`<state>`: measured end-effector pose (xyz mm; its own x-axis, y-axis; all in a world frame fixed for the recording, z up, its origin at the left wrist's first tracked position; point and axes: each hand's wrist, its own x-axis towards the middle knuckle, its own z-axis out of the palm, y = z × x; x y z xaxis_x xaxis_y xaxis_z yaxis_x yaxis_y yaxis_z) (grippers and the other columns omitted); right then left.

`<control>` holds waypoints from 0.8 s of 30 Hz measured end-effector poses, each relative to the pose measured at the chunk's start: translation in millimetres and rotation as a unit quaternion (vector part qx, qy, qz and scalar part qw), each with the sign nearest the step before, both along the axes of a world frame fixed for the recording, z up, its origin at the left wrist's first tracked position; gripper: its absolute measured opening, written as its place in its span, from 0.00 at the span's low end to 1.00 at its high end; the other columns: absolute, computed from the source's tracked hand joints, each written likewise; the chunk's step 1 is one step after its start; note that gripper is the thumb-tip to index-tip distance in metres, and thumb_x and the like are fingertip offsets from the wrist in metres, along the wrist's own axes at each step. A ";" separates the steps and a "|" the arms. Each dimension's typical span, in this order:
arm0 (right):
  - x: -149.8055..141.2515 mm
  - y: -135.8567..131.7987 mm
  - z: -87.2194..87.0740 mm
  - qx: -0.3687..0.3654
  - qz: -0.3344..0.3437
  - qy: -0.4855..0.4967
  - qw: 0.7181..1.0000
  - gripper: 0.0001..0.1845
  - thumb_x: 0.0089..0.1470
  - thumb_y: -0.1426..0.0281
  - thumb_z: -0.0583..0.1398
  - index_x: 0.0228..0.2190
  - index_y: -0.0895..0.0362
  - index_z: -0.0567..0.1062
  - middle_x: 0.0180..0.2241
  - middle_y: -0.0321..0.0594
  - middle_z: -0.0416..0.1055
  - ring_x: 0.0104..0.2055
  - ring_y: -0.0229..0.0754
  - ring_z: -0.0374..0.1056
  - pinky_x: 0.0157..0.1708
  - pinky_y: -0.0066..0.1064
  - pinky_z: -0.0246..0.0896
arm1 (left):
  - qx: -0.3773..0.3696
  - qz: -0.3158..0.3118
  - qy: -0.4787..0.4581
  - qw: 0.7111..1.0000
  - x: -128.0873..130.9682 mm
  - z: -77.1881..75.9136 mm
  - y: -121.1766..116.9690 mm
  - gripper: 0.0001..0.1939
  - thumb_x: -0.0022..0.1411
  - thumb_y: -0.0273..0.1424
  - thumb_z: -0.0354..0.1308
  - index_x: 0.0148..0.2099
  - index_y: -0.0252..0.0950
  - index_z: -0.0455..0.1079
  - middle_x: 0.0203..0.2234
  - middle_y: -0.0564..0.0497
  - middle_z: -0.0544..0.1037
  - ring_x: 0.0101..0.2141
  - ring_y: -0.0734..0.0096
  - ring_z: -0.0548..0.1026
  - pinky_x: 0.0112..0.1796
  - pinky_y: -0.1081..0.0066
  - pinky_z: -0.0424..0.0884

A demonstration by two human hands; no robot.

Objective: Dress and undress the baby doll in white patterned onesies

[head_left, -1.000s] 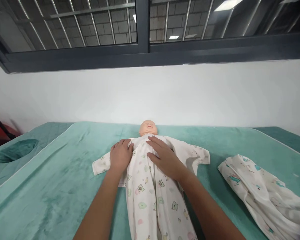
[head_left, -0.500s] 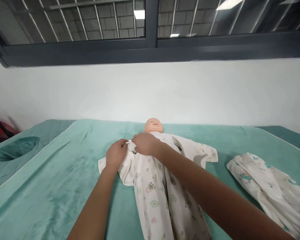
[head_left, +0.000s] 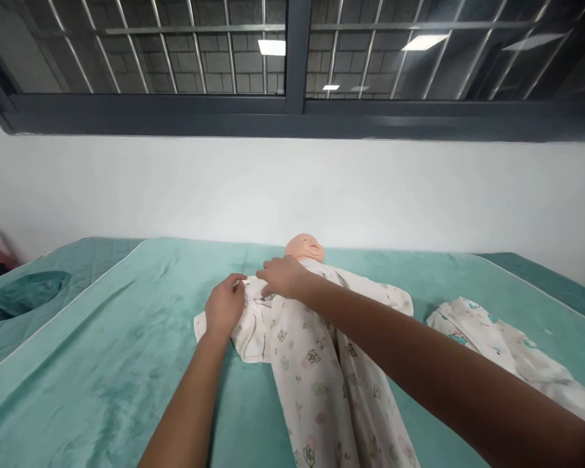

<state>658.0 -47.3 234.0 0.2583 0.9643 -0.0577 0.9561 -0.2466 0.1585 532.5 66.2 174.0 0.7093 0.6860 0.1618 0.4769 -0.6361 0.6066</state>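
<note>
A baby doll [head_left: 304, 247] lies on its back with its head toward the wall, turned slightly to the right. It wears a white printed baby outfit [head_left: 316, 383] with long sleeves, small animals and pastel spots. My left hand [head_left: 225, 304] is closed at the sleeve on the left, pinching a thin white tie or edge of the cloth between thumb and fingers. My right hand [head_left: 283, 277] is just below the doll's head, its fingers bent and closed on the outfit near the left shoulder. The fingertips are partly hidden in the folds.
Under the doll spreads a teal plush cover [head_left: 141, 338] on a padded bed. A second white printed cloth [head_left: 497, 338] lies crumpled at the right. At the left is a round hollow [head_left: 26, 292] in the padding. A white wall [head_left: 292, 188] and dark window frame [head_left: 295, 117] stand behind.
The doll's head and body have shifted slightly to the right and its face has turned right. Both hands keep their hold on the outfit. The camera view has tilted up a little.
</note>
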 end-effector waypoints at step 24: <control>15.6 -89.7 -19.3 0.279 -0.160 0.159 0.934 0.20 0.65 0.63 0.48 0.54 0.51 0.69 0.56 0.39 0.68 0.58 0.44 0.63 0.55 0.37 0.57 | 0.136 -0.107 0.126 0.977 -6.2 -2.5 0.9 0.14 0.64 0.36 0.51 0.51 0.46 0.71 0.45 0.47 0.76 0.48 0.54 0.71 0.44 0.62 0.66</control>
<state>673.6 -137.0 214.7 0.5935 0.7439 0.3073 0.7963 -0.4872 -0.3584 526.3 67.1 171.5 0.8722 0.4746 0.1186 0.4287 -0.8584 0.2817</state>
